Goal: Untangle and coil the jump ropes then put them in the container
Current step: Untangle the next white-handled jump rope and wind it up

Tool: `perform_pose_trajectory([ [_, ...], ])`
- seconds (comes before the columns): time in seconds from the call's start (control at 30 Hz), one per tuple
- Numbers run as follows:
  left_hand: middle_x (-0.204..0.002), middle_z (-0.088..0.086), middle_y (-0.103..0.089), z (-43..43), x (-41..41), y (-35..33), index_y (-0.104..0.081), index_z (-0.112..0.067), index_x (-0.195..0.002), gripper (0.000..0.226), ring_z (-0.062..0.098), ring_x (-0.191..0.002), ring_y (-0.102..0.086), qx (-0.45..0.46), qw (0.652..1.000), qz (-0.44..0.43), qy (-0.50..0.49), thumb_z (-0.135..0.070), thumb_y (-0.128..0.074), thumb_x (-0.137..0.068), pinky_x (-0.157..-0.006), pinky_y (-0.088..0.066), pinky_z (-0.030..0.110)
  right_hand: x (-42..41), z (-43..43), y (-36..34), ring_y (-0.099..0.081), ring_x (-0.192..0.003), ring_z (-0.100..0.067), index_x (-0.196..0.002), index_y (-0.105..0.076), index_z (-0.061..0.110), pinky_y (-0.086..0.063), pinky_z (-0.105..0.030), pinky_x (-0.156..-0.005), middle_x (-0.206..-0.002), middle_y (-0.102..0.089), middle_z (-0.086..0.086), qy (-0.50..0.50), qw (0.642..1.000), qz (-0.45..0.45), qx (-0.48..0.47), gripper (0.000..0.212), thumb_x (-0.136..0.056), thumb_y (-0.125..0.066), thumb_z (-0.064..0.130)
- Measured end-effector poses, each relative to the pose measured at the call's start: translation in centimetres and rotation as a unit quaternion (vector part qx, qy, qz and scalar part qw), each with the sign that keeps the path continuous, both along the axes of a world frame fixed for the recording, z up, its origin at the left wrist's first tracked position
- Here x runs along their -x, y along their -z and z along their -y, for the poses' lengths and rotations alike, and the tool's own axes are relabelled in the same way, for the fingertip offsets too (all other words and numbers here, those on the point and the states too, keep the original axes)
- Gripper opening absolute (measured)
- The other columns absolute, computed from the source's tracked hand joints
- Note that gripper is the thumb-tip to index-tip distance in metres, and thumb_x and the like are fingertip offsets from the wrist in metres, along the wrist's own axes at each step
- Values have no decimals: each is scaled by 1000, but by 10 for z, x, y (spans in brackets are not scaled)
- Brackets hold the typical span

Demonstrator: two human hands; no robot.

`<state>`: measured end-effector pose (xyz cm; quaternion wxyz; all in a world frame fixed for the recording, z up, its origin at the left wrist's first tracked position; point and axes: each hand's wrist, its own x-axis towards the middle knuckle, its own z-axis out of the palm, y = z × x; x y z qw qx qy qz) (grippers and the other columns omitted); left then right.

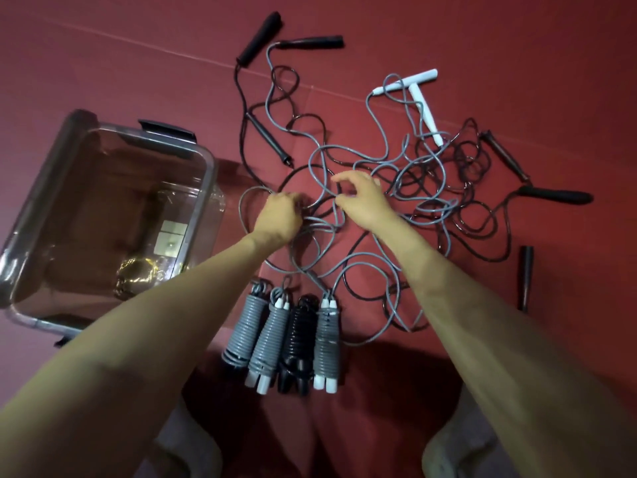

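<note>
While four coils [286, 339] lie finished near me, I am midway through untangling. Both arms reach forward. My left hand [281, 215] is fisted round a bunch of grey cord [312, 224] on the red floor, right of the bin [206, 174]. My right hand [362, 201] hangs over the tangle [425, 201], thumb and forefinger curved at a grey loop; whether they pinch it I cannot tell. Next, I judge, that loop must be drawn clear of the black cords.

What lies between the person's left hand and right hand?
Head view: loops of tangled grey jump-rope cord cross the red floor mat between the left hand and the right hand.
</note>
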<state>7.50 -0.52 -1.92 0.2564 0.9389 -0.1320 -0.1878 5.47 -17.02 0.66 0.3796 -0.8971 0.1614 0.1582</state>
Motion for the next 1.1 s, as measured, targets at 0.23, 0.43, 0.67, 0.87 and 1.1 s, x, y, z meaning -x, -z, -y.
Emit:
perform_pose_trajectory([
  [0.23, -127, 19, -60, -3, -5, -4, -58, -4, -127, 40, 32, -120, -55, 69, 992, -39, -95, 4, -44, -91, -102, -35, 30, -4, -22, 28, -58, -103, -36, -105, -67, 7, -43, -38, -91, -104, -65, -18, -20, 995, 34, 87, 20, -94, -56, 21],
  [0.43, -148, 19, -39, 7, -1, -45, -62, -4, -122, 44, 36, -140, -28, 171, 985, 36, 10, -17, -71, -81, -115, -16, 36, 34, 2, -62, -55, -81, 5, -102, -69, 10, -40, -11, -81, -87, -62, 2, -42, 966, 211, -140, 16, -94, -55, 8],
  [0.67, -123, 4, -50, 29, 37, -146, -41, -17, -104, 28, 13, -108, -53, 387, 914, -103, -61, 1, -59, -91, -89, -44, 22, 63, 40, -177, -60, -67, 5, -88, -60, 18, -44, -10, -67, -88, -63, 1, 15, 966, 147, -211, 22, -99, -47, 5],
  [0.87, -122, 13, -62, 39, 52, -218, -66, -9, -105, 13, 20, -113, -56, 310, 949, -44, 39, -14, -60, -94, -102, -43, 26, 95, 44, -261, -59, -76, -1, -93, -64, 14, -45, -16, -75, -87, -66, 3, -46, 966, 163, -195, 17, -99, -49, 9],
  [1.1, -71, 2, -65, 20, 77, -284, -58, -14, -77, 21, 13, -64, -65, 380, 920, -79, -46, -1, -57, -93, -71, -55, 27, 116, 42, -327, -59, -57, -1, -86, -62, 13, -44, -10, -55, -79, -64, -2, 37, 962, 170, -211, 15, -94, -55, 2],
])
